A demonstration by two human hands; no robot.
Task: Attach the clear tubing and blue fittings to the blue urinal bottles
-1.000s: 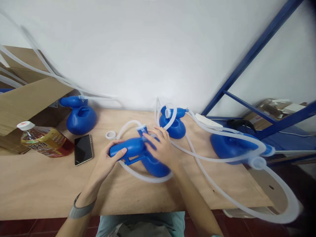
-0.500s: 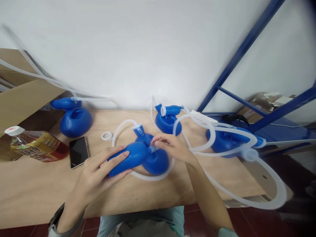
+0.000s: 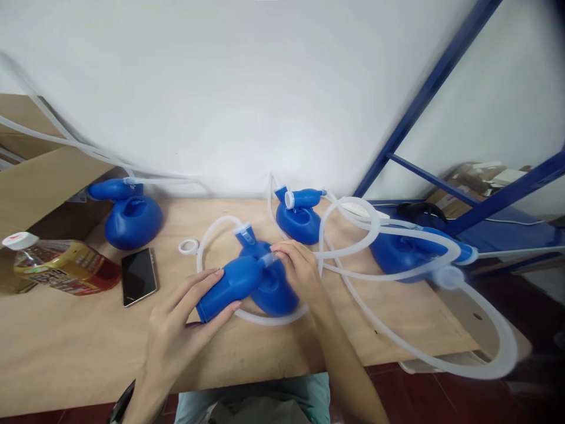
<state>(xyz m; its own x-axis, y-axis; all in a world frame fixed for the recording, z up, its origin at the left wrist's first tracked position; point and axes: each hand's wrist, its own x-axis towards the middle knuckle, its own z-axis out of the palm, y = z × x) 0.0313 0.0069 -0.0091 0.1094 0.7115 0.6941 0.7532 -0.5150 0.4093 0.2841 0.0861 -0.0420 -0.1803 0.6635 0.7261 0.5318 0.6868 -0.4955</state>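
Note:
A blue plastic vessel (image 3: 253, 281) with a long neck lies on the wooden table (image 3: 79, 341) in front of me. My left hand (image 3: 185, 312) is closed around the wide end of its neck. At the narrow end of the neck, my right hand (image 3: 298, 272) pinches the tip of a clear soft tube (image 3: 397, 347). That tube loops off to the right past the table edge. A second clear tube (image 3: 212, 232) curls from the vessel's upright spout to a white ring (image 3: 188, 246).
Three more blue vessels stand on the table: one back left (image 3: 130, 215), one back centre (image 3: 299, 218), one at the right (image 3: 410, 253), each with tubing. A black phone (image 3: 138, 268), a drink bottle (image 3: 57, 265) and a cardboard box (image 3: 39, 176) lie left. A blue metal rack (image 3: 441, 70) stands right.
My right hand moved off the vessel's body to the narrow end of the neck and pinched the tube tip there. The left hand slid back along the neck. The view shifted slightly.

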